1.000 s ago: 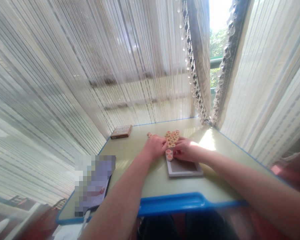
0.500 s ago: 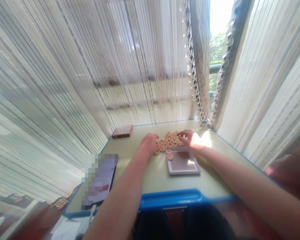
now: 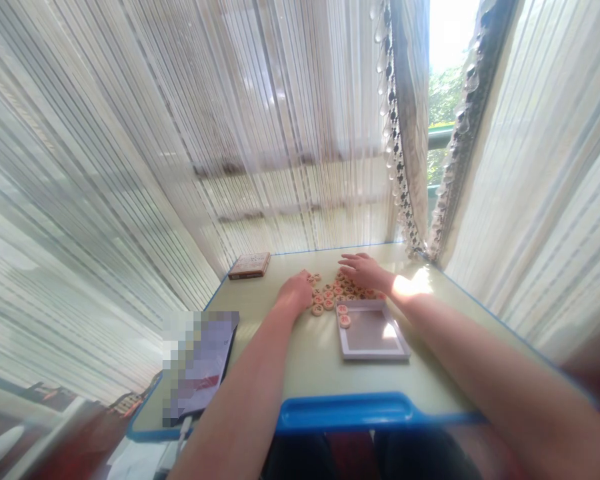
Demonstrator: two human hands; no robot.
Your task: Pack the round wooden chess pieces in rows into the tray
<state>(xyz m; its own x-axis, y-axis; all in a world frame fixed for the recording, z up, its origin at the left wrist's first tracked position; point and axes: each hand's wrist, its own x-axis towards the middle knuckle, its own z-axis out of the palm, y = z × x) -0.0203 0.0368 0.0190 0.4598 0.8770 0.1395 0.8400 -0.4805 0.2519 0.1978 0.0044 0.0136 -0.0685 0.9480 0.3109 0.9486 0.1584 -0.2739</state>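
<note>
Round wooden Chinese chess pieces (image 3: 329, 305) with red and dark characters lie in a loose cluster at the middle of the table. My left hand (image 3: 296, 291) is at the cluster's left edge, its fingers apart beside a few pieces. Over the far side of the cluster, my right hand (image 3: 364, 270) is spread palm down, fingers pointing left and covering some pieces. A shallow white box tray (image 3: 374, 355) sits just in front of the cluster. Two red-marked pieces (image 3: 345, 321) lie along its left wall.
A flat printed box (image 3: 249, 265) lies at the table's far left corner. A tablet (image 3: 205, 367) with a cable rests on the left side. The table (image 3: 310, 363) has a blue rim and a front groove (image 3: 347, 410). Striped curtains (image 3: 290, 120) hang behind it.
My right hand has moved left across the far pieces, its fingers spreading. A few pieces now show by my left fingertips, apart from the main cluster. The view has shifted slightly.
</note>
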